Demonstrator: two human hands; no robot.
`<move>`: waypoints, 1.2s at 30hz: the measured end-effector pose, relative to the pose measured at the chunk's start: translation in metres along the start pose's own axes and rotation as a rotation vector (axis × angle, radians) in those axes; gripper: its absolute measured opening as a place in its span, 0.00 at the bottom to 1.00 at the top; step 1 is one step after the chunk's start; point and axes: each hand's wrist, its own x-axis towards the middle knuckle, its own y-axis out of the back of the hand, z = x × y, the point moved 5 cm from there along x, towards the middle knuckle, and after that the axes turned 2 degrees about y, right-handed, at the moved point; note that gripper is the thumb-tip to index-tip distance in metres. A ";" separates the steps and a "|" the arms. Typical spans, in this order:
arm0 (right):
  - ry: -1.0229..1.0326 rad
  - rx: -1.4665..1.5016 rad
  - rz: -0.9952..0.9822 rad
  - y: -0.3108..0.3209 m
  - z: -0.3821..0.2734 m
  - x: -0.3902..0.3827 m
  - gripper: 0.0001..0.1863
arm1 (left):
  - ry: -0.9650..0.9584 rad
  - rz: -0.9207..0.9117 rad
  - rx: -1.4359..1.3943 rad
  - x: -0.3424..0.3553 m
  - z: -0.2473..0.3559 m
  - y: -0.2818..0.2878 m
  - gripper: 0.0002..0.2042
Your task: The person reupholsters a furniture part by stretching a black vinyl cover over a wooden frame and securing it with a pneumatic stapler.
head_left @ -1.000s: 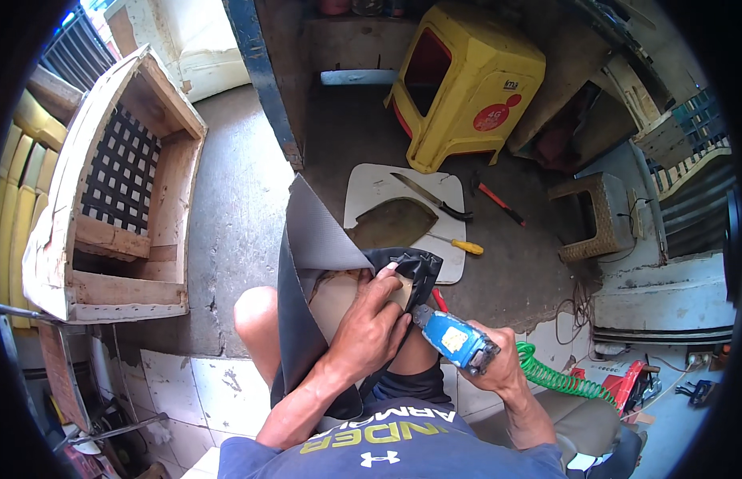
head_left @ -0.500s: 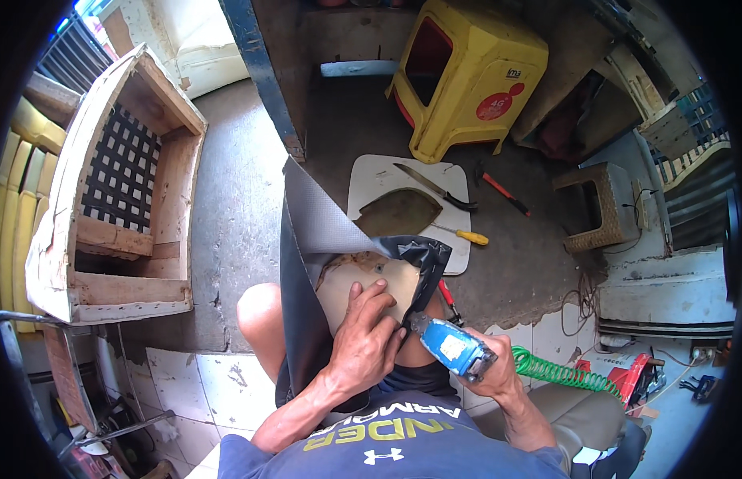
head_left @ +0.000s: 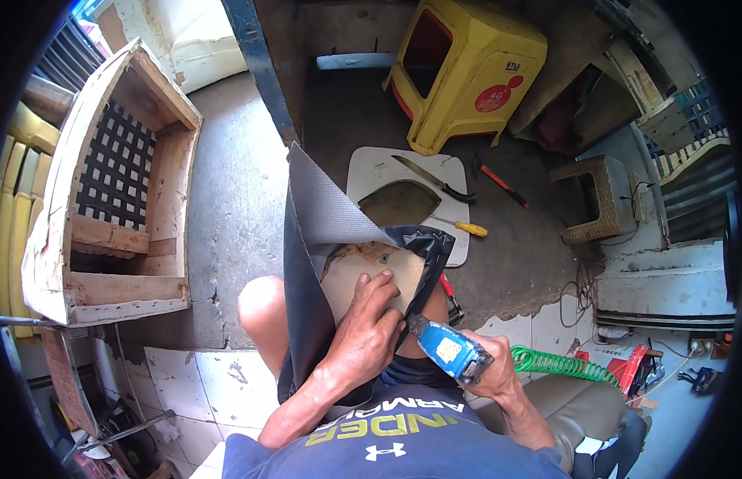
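Observation:
Across my lap lies a pale board (head_left: 376,270) with black vinyl (head_left: 421,239) folded over its right edge. The vinyl's grey woven backing (head_left: 327,203) stands up at the far left of the board. My left hand (head_left: 364,331) presses on the board, fingers stretched out and apart, thumb side near the folded edge. In my right hand (head_left: 496,371) is a blue pneumatic staple gun (head_left: 452,349), fingers wrapped round its handle. Its nose points at the vinyl fold, beside my left hand; whether it touches is unclear. A green coiled air hose (head_left: 566,364) runs off to the right.
Ahead on the floor, a white board (head_left: 371,172) bears a knife (head_left: 435,179) and a yellow-handled screwdriver (head_left: 469,228). Near it lie a hammer (head_left: 502,185) and red-handled pliers (head_left: 449,291). A yellow stool (head_left: 474,88) stands beyond; a wooden chair frame (head_left: 131,287) stands left.
The staple gun has shifted slightly, its nose staying near the folded edge. The vinyl flap leans a little more to the right. My left hand stays on the board.

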 end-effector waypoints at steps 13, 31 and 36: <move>0.080 -0.043 -0.011 -0.018 0.001 -0.012 0.24 | -0.061 -0.010 0.114 0.000 -0.003 0.000 0.08; 0.176 0.029 0.074 -0.006 0.027 -0.023 0.23 | -0.055 -0.018 0.038 0.014 0.006 0.006 0.09; -0.532 0.030 0.345 -0.001 0.149 -0.057 0.15 | -0.161 -0.062 0.140 0.029 0.026 -0.005 0.10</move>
